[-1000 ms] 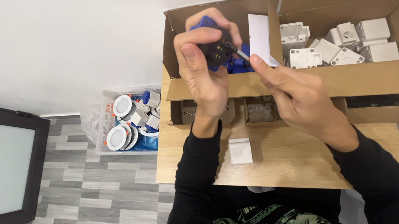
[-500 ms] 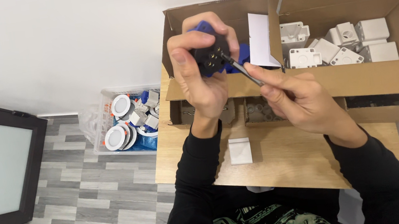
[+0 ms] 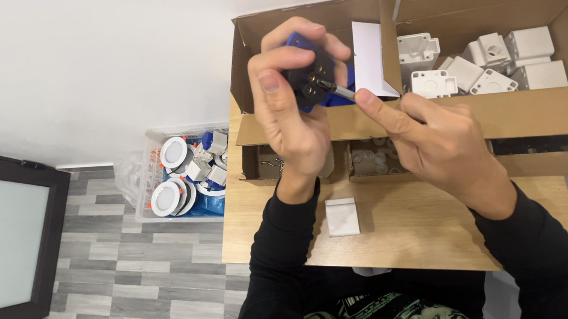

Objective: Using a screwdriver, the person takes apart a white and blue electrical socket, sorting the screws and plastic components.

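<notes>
My left hand (image 3: 289, 117) is raised over the wooden table (image 3: 416, 226) and grips a small blue and black plug-like part (image 3: 307, 76) with metal contacts facing me. My right hand (image 3: 433, 140) holds a thin screwdriver (image 3: 335, 89); its tip touches the black face of the part. Both hands hover above the near wall of an open cardboard box (image 3: 445, 119). A small white square plate (image 3: 342, 216) lies flat on the table below my left wrist.
The box's right compartment holds several white plastic junction boxes (image 3: 489, 62), and a white divider card (image 3: 370, 58) stands in it. Small trays of parts (image 3: 375, 156) sit under the box's front. On the floor, left, a clear bin (image 3: 184, 175) holds round white light fittings.
Both hands have shifted slightly; the left hand has turned the part a little and the screwdriver tip stays on its face.
</notes>
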